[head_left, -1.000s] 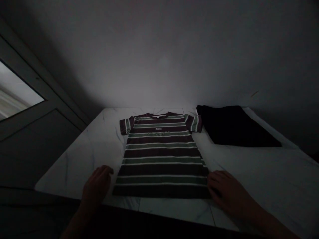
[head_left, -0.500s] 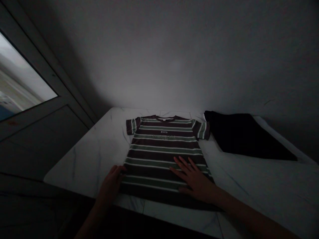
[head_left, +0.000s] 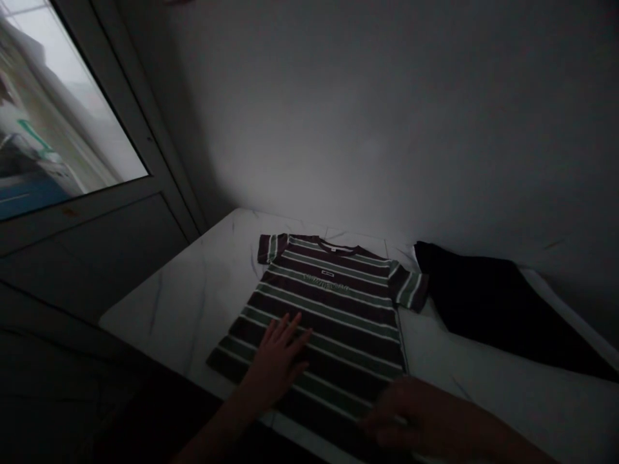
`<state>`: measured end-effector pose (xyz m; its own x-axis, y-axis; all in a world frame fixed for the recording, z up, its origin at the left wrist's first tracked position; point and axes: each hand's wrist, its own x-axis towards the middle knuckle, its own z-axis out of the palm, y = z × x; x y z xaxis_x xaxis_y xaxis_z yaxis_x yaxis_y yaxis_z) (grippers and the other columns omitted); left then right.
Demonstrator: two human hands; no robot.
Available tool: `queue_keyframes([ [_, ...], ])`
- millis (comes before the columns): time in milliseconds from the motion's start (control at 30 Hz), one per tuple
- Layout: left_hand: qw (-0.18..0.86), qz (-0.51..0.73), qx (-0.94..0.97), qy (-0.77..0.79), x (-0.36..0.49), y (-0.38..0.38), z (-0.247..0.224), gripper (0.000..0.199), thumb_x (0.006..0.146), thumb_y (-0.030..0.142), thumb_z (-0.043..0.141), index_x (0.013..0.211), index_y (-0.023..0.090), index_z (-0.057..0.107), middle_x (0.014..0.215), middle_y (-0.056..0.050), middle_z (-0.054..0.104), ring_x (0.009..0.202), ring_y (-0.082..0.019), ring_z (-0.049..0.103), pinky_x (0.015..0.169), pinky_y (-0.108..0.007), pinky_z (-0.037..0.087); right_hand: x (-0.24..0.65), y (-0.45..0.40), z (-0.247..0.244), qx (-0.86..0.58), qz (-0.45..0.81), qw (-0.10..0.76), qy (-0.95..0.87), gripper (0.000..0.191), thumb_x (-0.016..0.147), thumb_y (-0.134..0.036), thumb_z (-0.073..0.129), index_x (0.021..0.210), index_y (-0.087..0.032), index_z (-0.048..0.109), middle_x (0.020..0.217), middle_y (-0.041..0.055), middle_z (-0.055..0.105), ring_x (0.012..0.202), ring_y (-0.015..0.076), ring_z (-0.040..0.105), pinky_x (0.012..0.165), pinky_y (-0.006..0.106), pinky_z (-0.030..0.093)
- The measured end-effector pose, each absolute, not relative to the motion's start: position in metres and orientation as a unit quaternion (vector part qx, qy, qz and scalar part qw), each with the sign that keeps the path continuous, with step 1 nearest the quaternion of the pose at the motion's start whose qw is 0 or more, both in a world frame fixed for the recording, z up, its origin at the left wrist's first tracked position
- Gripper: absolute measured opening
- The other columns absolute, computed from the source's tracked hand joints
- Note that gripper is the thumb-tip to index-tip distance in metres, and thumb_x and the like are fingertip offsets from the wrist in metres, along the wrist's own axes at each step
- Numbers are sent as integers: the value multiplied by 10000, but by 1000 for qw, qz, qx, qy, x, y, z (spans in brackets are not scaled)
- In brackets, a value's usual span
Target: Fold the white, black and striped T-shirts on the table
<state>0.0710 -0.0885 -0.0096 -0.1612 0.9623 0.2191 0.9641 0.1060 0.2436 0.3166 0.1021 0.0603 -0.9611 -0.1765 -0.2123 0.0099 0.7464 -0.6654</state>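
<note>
A striped T-shirt (head_left: 329,309) in dark maroon, green and white lies spread on a marble-patterned table (head_left: 178,296), its neckline toward the wall. My left hand (head_left: 278,361) rests on the lower left part of the shirt, fingers spread. At the shirt's lower right corner is my right hand (head_left: 401,412), blurred, its fingers bent inward near the hem. Whether fabric is between those fingers cannot be made out.
A folded black cloth (head_left: 493,303) lies to the right of the shirt, with a white edge behind it. Behind the table rises a grey wall (head_left: 367,116). A door with a glass pane (head_left: 159,193) stands at the left.
My left hand has moved from the shirt's left edge onto its front and opened. My right hand has gone from flat on the shirt to the lower right corner, fingers bent. The view has tilted.
</note>
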Motion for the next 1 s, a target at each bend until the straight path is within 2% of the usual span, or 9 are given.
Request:
queue_keyframes([
  [67,-26,-148,-675,-722,85,-88,-17,636,943,372,559,1517,399,286,1623,-20,245,1480,-323,236,1144,-585,315,271,116,76,-5,-332,106,937,318,979,-431,488,1169,-317,717,1056,7,761,942,178,706,845,281,526],
  [167,-49,-140,-695,-703,84,-99,-17,640,959,376,537,1530,399,249,1629,-9,223,1490,-297,217,1163,-551,305,180,135,74,43,-294,19,955,375,986,-404,461,1252,-241,669,1265,46,681,1154,204,626,1004,325,460],
  [300,-51,-147,-671,-724,42,-110,-11,539,963,405,522,1480,367,376,1599,-29,309,1450,-261,325,1149,-493,347,62,159,44,156,-200,-56,966,426,982,-305,473,1365,-140,560,1459,112,519,1338,202,475,1113,310,347],
  [433,-9,-154,-535,-830,-17,-94,0,404,929,343,550,1312,213,548,1364,-117,561,1246,-265,531,1041,-438,450,-17,184,28,207,-168,-70,961,366,989,-185,414,1313,-145,581,1373,107,586,1254,189,540,1048,284,393],
  [567,-7,-103,-459,-882,-46,-70,13,317,883,353,592,1130,154,595,1144,-139,632,1068,-293,583,935,-442,479,-63,210,21,242,-157,-83,954,412,950,-73,386,1320,-123,560,1386,162,542,1185,216,583,990,310,429],
  [667,-65,-66,-451,-888,-48,-57,19,274,885,364,579,1062,155,596,1102,-124,643,1046,-287,585,928,-412,461,-85,231,10,250,-167,-76,951,356,921,-84,473,1244,-122,619,1299,175,600,1091,215,625,937,292,452],
  [800,-128,-50,-438,-888,-56,-42,27,199,894,315,555,1000,157,609,1111,-118,652,1103,-270,579,968,-374,421,-108,257,-5,236,-201,-86,947,244,865,-81,565,1046,-162,708,1072,100,710,1032,187,631,922,248,444],
  [900,-138,-61,-419,-895,-73,-31,33,172,920,272,506,1017,160,592,1124,-122,666,1111,-260,593,951,-353,416,-121,272,-11,246,-229,-119,934,230,851,-64,552,977,-165,716,1071,101,707,1035,188,625,935,260,439],
  [1000,-155,-96,-374,-909,-88,-31,33,205,942,252,458,1114,162,525,1061,-110,696,1008,-241,648,848,-330,445,-131,280,-15,265,-266,-163,913,250,854,-64,514,985,-161,703,1104,107,693,1030,186,623,936,274,441],
])
